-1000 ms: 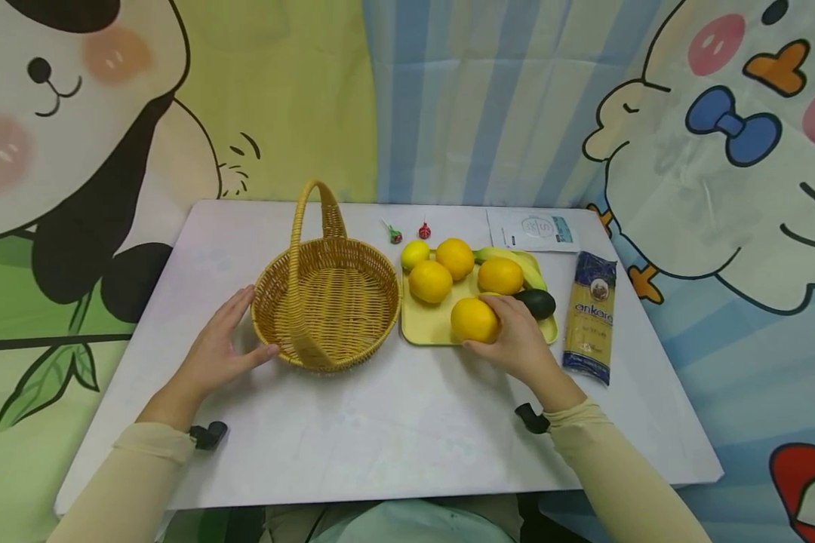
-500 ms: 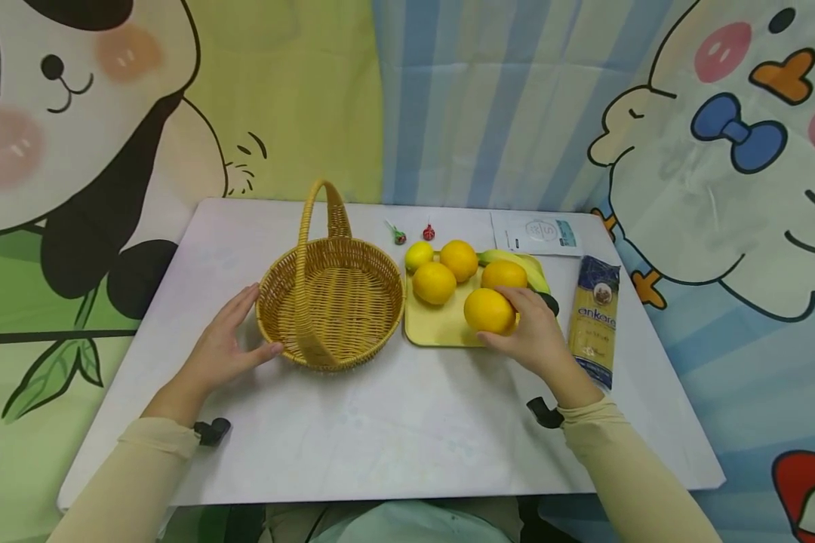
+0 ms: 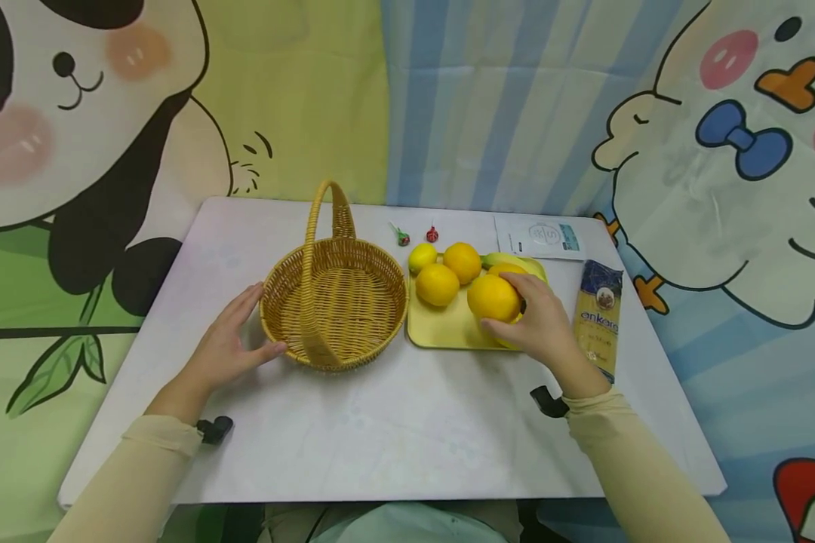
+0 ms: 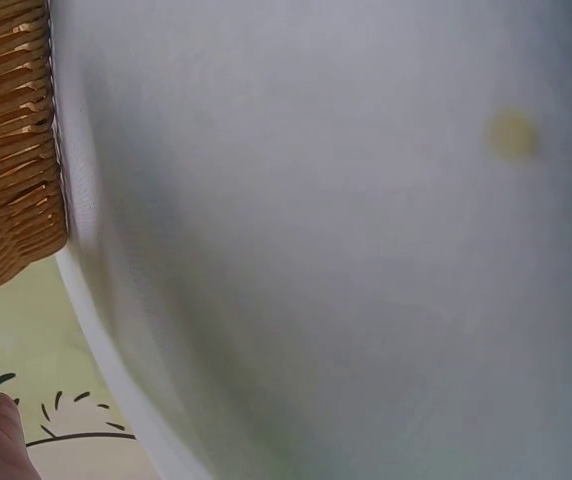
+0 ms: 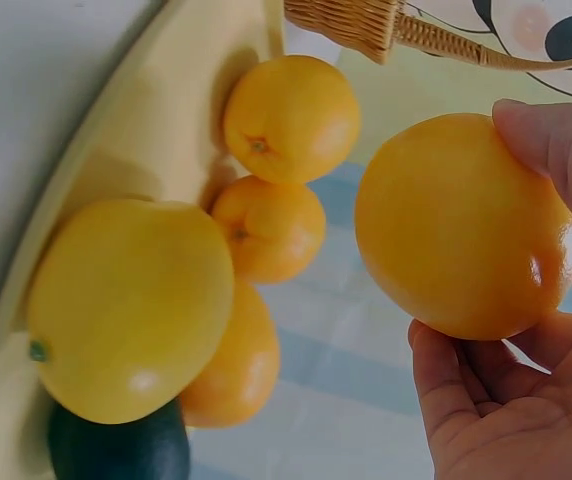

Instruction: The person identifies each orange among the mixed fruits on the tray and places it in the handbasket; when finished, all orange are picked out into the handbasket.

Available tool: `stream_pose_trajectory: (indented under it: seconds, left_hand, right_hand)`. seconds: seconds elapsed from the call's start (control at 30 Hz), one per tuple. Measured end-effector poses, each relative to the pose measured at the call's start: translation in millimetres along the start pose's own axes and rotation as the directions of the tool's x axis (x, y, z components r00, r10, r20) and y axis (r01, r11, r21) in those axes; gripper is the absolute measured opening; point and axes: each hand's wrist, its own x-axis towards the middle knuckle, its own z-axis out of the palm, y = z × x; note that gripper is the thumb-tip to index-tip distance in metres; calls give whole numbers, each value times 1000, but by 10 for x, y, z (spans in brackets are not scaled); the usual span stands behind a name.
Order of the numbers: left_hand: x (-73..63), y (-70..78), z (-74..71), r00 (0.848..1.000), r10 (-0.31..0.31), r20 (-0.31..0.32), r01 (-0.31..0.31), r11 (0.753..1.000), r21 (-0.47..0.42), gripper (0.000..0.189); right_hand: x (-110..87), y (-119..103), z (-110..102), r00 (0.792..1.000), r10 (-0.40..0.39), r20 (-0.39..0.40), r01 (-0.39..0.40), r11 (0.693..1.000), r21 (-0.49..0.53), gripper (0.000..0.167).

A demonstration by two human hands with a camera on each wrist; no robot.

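Note:
My right hand holds an orange between thumb and fingers, raised above the yellow tray. In the right wrist view the held orange is apart from the other fruit. On the tray are two oranges side by side, a third orange partly covered by the held one, a lemon and bananas. A large yellow fruit and a dark green one show in the right wrist view. My left hand, fingers extended, is at the left side of the wicker basket.
A pasta packet lies right of the tray. Behind are a white packet, a green-wrapped lollipop and a red-wrapped lollipop. The basket's tall handle arches over it. Printed curtains hang at the table's back edge.
My right hand has lifted the orange off the tray, moving it slightly up and right in the head view. The left hand stays beside the basket. The head view has shifted a little.

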Motion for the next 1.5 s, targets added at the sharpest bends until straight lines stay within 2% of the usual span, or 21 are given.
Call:
stream_pose_trajectory:
  seconds: [0.6, 1.0, 1.5]
  left_hand:
    - [13, 43, -21, 1000, -7, 5, 7, 1000, 3, 116]
    - [8, 4, 1, 1000, 11, 0, -11, 1000, 25, 116]
    - [24, 22, -4, 1000, -26, 16, 26, 999, 40, 118]
  right_hand:
    - [309, -293, -167, 999, -53, -11, 53, 999, 10, 82]
    - [458, -529, -233, 991, -129, -18, 129, 992, 10, 82]
    - [639, -779, -242, 983, -182, 14, 182, 983, 18, 81]
